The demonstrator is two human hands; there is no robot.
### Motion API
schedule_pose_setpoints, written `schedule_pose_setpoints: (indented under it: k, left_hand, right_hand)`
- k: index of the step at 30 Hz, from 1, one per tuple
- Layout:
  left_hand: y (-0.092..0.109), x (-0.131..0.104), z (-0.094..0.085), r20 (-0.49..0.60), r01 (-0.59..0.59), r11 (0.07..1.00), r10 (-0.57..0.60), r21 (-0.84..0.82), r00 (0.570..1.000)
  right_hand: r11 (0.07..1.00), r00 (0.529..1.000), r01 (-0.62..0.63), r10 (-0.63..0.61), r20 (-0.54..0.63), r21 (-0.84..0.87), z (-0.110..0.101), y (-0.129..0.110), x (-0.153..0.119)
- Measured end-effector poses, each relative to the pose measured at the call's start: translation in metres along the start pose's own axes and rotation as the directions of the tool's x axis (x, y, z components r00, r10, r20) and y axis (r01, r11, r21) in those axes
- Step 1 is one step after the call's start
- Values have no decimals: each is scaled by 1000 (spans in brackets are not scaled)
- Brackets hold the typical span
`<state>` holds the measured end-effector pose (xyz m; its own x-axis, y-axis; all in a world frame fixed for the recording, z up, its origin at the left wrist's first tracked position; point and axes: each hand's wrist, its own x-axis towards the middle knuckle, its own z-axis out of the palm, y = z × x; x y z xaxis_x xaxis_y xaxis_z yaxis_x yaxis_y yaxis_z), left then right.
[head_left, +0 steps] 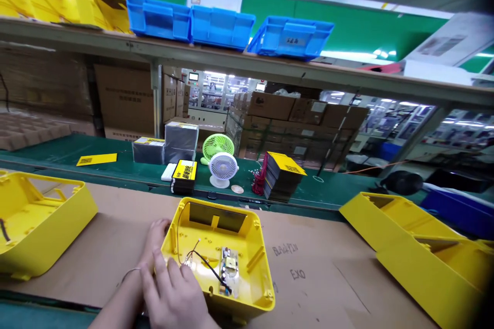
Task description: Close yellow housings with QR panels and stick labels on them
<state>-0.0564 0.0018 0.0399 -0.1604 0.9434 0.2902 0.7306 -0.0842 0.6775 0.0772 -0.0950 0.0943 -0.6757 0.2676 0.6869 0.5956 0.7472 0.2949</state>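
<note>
A yellow housing (258, 262) lies open side up on the cardboard in front of me. Inside it are a small circuit board (230, 267), a black cable (210, 267) and thin wires, with dark panels along its far wall. My left hand (154, 241) holds the housing's left side from outside, its fingertips partly hidden behind the wall. Nearer to me, my right hand (175, 290) grips the near left corner, with its fingers close together at the rim.
More yellow housings stand at the left (57, 236) and right (420, 262). Beyond the cardboard are a white fan (223, 167), a green fan (218, 146), stacked dark panels (283, 177) and wrapped packs (181, 141). Blue bins (224, 28) sit on the shelf above.
</note>
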Motion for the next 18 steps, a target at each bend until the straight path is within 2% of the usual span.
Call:
schedule_pose_setpoints:
  k: [3, 8, 14, 18]
  left_hand:
    - [-1, 0, 0, -3, -37, 999, 37, -34, 999]
    - [-11, 4, 9, -37, -36, 998, 34, -51, 999]
    - [-27, 10, 20, -47, -27, 999, 25, -42, 999]
    - [-32, 11, 21, -51, -35, 999, 33, -34, 998]
  right_hand:
    - [990, 993, 47, -60, -99, -131, 4, 4, -4]
    - [992, 982, -48, 25, -188, -119, -18, 18, -9]
    - [995, 986, -37, 22, -163, -88, -39, 36, -24]
    - [993, 998, -30, 23, -65, -114, -55, 64, -48]
